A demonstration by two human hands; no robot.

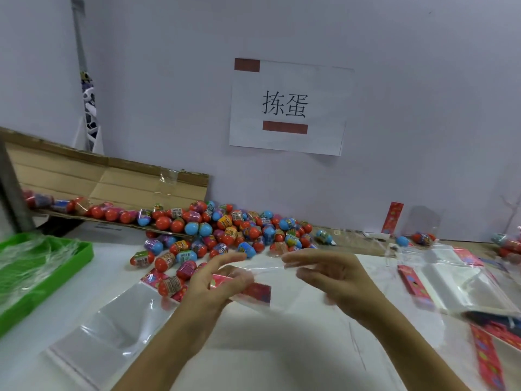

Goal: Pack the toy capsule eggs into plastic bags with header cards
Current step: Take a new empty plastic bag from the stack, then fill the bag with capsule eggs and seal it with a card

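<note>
A heap of red, blue and purple capsule eggs (225, 230) lies on the white table against the wall. Above the table in the middle, my left hand (214, 280) and my right hand (335, 277) hold a clear plastic bag (267, 277) between them, fingers pinching its upper edge. A red header card (256, 290) shows at the bag beside my left palm. Another clear bag (112, 320) with a red header lies flat at the left, with one egg (169, 286) resting on its top end.
A green tray (42, 277) of crumpled film stands at the left. A flattened cardboard box (112, 182) leans behind the eggs. A stack of clear bags (456, 280) and loose red header cards (487, 359) lie at the right. A paper sign (290, 108) hangs on the wall.
</note>
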